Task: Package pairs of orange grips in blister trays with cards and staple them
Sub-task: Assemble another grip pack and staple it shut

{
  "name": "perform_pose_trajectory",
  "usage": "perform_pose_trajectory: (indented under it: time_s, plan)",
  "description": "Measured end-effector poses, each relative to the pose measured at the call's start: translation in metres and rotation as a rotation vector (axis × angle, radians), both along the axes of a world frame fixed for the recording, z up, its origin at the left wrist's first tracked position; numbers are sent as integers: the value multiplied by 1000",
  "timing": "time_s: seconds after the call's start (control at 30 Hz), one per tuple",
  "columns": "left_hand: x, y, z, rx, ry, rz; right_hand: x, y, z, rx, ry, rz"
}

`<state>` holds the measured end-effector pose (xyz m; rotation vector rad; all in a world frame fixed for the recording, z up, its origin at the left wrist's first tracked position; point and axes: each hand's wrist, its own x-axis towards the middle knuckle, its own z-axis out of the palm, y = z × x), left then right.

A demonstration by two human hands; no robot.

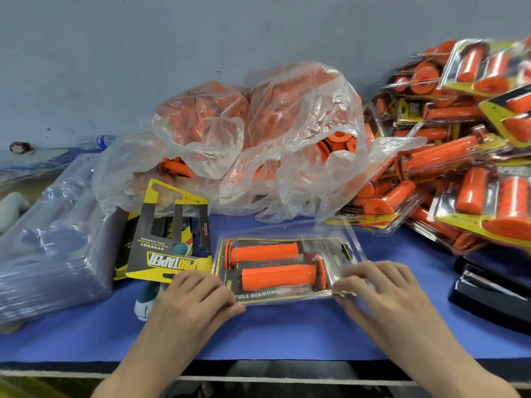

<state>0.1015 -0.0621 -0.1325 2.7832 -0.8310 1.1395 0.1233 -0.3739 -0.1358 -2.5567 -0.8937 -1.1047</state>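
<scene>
A clear blister tray (290,234) lies flat on the blue table mat (273,328) in front of me. Inside it two orange grips (267,251) lie side by side over a black and yellow card. My left hand (198,294) holds the tray's near left corner, thumb at the edge. My right hand (379,285) holds its near right corner with curled fingers. A stack of yellow and black cards (169,242) leans just left of the tray. A black stapler (494,291) sits at the right edge of the mat.
Clear plastic bags of loose orange grips (258,139) lie behind the tray. A heap of finished packs (459,145) fills the right side. A stack of empty blister trays (51,245) stands at the left. A wall runs behind the table.
</scene>
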Motion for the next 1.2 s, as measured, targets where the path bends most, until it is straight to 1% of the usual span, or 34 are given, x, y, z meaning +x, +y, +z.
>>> perform_pose_trajectory:
  time_s: [0.13,0.23,0.33,0.43,0.47,0.5,0.6,0.73,0.8,0.87,1.0,1.1,1.2]
  plan:
    - [-7,-35,-7,19,-100,-111,-7,41,-5,-47,-19,119]
    - [-11,-42,-9,-4,-82,-191,-10,55,-2,-22,32,175]
    - [-6,-20,-2,-39,7,-203,-9,49,4,3,181,242]
    - [1,1,5,-62,61,-122,-8,37,11,69,393,384]
    - [2,5,7,-58,75,-103,-8,33,12,75,428,405]
    - [2,8,7,-48,84,-93,-9,31,13,63,430,397]
    - [-3,9,5,-28,80,-96,-15,32,11,-3,287,303]
    - [-15,-8,-3,-31,19,-165,-29,50,3,8,121,312]
    - [-17,-13,-4,-43,-15,-195,-33,55,2,30,71,285]
    - [-15,-15,-1,-56,2,-203,-33,55,1,45,46,256]
    - [-13,-16,5,-51,62,-209,-30,45,4,77,141,317]
    - [-13,-19,8,-38,112,-235,-27,28,8,111,289,368]
    - [-17,-23,11,-36,113,-284,-27,11,13,98,360,377]
